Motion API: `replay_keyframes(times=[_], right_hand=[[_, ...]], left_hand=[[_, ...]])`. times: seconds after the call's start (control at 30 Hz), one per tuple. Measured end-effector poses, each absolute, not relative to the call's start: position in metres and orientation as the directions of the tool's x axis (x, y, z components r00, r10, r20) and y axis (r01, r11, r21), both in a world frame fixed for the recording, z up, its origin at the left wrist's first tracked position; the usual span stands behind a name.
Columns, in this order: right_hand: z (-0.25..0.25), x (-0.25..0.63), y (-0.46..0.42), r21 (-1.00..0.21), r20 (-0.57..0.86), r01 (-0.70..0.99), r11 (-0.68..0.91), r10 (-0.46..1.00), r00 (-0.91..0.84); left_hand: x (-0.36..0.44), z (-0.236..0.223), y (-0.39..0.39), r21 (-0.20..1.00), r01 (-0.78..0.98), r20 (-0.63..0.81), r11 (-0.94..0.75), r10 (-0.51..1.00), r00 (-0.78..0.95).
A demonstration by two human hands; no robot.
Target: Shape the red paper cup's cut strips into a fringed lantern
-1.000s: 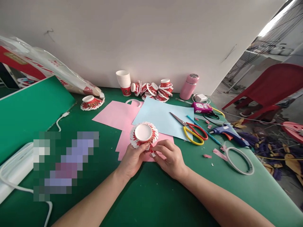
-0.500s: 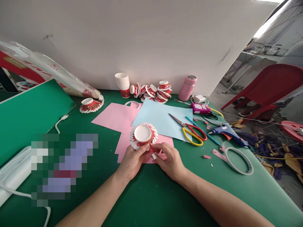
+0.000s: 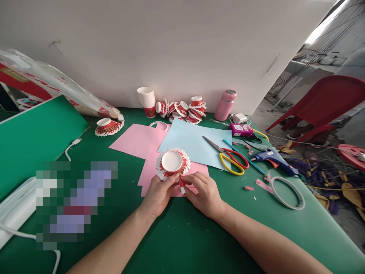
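A red and white paper cup [image 3: 172, 161], its wall cut into strips that fan out around the white bottom, is held over the pink paper [image 3: 145, 178]. My left hand [image 3: 160, 193] is closed on the cup's near edge, thumb on top. With its fingers pinched, my right hand [image 3: 203, 193] grips one loose strip [image 3: 181, 185] of the cup, whose white end points toward me. Just beyond lies a light blue sheet [image 3: 191, 140]. Scissors [image 3: 228, 154] with red and yellow handles rest partly on that sheet, right of the cup.
Against the wall stand stacked paper cups [image 3: 146, 101], several cut cups [image 3: 182, 109] and a pink bottle [image 3: 226, 105]. A blue glue gun [image 3: 275, 160], a tape roll [image 3: 287, 192] and a purple box [image 3: 241, 129] lie right. Another cut cup [image 3: 108, 126] sits left.
The strip at my right fingers has swung slightly left and now hangs more steeply toward me. My left hand and the cup stay nearly in place.
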State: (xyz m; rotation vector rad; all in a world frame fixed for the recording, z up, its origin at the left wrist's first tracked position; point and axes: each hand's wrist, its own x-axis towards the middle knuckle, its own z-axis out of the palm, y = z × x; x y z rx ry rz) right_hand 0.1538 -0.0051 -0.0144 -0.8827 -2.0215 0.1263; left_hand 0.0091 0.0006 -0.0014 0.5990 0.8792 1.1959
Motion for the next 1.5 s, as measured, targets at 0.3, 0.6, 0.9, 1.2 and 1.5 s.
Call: replay_keyframes(times=[0.3,0.6,0.9,1.2,1.5], right_hand=[[-0.0127,0.1539,-0.0055,-0.297,0.722,0.584,0.755,0.578,-0.380],[-0.0122,0.1514,-0.0052,-0.357,0.755,0.555,0.751,0.582,-0.302],[-0.0090,0.1503,-0.0038,-0.583,0.692,0.462,0.669,0.706,-0.150],[-0.0071,0.1485,-0.0023,-0.720,0.582,0.418,0.554,0.810,-0.073],[-0.0088,0.1458,-0.0023,-0.841,0.434,0.347,0.415,0.900,-0.025]], left_hand=[[0.0090,-0.0014,0.0016,0.788,-0.547,-0.279,0.282,0.956,0.090],[0.0103,-0.0023,0.0003,0.822,-0.509,-0.253,0.257,0.964,0.078],[0.0106,-0.0040,-0.0013,0.865,-0.457,-0.179,0.206,0.979,0.101],[0.0131,-0.0020,-0.0029,0.848,-0.476,-0.184,0.234,0.972,0.149],[0.0118,-0.0086,-0.0023,0.845,-0.479,-0.181,0.237,0.970,0.160]])
